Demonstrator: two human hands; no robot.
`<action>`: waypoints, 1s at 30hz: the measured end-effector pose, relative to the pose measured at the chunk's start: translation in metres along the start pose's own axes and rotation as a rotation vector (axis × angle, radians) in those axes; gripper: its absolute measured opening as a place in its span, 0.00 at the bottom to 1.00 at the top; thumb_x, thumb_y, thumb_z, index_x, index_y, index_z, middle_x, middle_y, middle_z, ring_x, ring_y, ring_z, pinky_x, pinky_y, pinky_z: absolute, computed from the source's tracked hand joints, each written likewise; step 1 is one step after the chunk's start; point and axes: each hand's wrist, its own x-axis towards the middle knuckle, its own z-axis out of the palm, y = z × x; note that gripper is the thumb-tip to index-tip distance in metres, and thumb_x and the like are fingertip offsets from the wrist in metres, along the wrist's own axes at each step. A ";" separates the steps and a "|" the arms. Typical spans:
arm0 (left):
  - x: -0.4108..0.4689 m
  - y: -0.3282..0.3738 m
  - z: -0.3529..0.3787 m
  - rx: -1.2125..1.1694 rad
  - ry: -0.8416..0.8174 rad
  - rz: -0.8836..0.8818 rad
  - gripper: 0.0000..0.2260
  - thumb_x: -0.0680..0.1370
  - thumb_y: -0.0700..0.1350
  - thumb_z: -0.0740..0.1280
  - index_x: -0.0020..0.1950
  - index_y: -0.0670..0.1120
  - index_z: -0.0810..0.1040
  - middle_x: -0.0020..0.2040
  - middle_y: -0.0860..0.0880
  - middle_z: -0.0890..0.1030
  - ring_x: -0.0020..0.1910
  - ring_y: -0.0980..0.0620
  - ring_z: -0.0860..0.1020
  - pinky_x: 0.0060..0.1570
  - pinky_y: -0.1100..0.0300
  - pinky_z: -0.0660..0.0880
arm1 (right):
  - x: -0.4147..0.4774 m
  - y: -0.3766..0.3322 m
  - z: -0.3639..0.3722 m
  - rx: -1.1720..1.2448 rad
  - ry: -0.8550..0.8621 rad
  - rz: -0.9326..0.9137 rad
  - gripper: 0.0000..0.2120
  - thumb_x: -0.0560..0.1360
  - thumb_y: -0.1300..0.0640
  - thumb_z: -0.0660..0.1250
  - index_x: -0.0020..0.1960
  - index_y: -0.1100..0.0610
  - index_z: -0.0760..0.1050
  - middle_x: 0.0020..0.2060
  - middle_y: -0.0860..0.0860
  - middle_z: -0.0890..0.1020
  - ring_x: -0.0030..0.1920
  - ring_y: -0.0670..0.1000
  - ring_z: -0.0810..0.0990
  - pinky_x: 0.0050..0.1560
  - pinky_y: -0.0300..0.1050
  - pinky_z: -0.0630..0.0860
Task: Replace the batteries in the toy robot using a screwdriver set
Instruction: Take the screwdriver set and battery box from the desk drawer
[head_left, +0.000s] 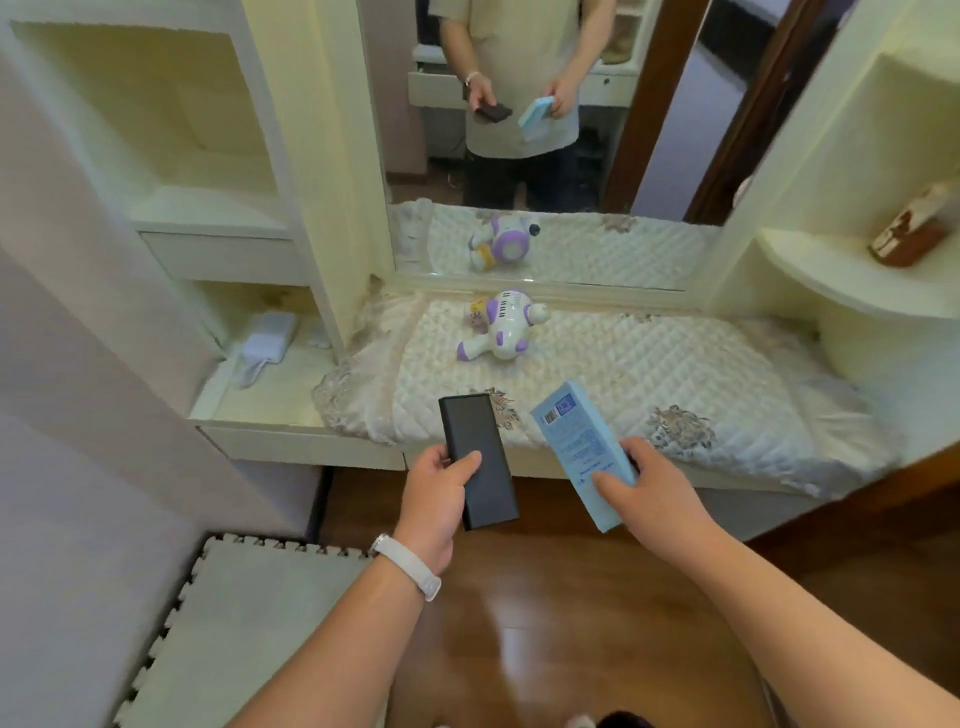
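- Black and slim, the screwdriver case (478, 460) sits in your left hand (434, 506), thumb across its top face, fingers wrapped underneath.
- Your right hand (652, 491) clasps a pale blue box (582, 452) with a barcode label, thumb on its printed face.
- Beyond both grips, well apart from them, the white and purple toy robot (501, 325) lies on its side on the quilted cover (649, 374).
- Behind the robot, the mirror (545, 156) shows its reflection.
- Your left wrist wears 1 white band (410, 566).
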 end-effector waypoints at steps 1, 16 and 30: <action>0.007 0.000 0.012 0.011 -0.022 -0.005 0.06 0.79 0.42 0.68 0.56 0.46 0.78 0.52 0.44 0.84 0.50 0.45 0.83 0.44 0.50 0.81 | 0.006 0.005 -0.006 -0.007 0.002 0.003 0.08 0.78 0.50 0.64 0.56 0.49 0.70 0.47 0.45 0.78 0.43 0.46 0.80 0.32 0.41 0.75; 0.099 0.014 0.219 0.154 0.031 -0.030 0.07 0.79 0.43 0.69 0.56 0.44 0.78 0.51 0.44 0.84 0.48 0.45 0.84 0.43 0.50 0.81 | 0.162 0.123 -0.142 0.177 0.021 0.074 0.07 0.76 0.54 0.65 0.54 0.50 0.71 0.47 0.47 0.80 0.43 0.47 0.80 0.36 0.43 0.76; 0.169 0.014 0.261 0.155 0.208 -0.101 0.06 0.78 0.41 0.69 0.53 0.42 0.78 0.50 0.42 0.84 0.46 0.45 0.83 0.41 0.53 0.79 | 0.279 0.150 -0.149 0.185 -0.162 0.129 0.11 0.77 0.53 0.66 0.57 0.54 0.70 0.52 0.50 0.79 0.45 0.48 0.80 0.34 0.39 0.74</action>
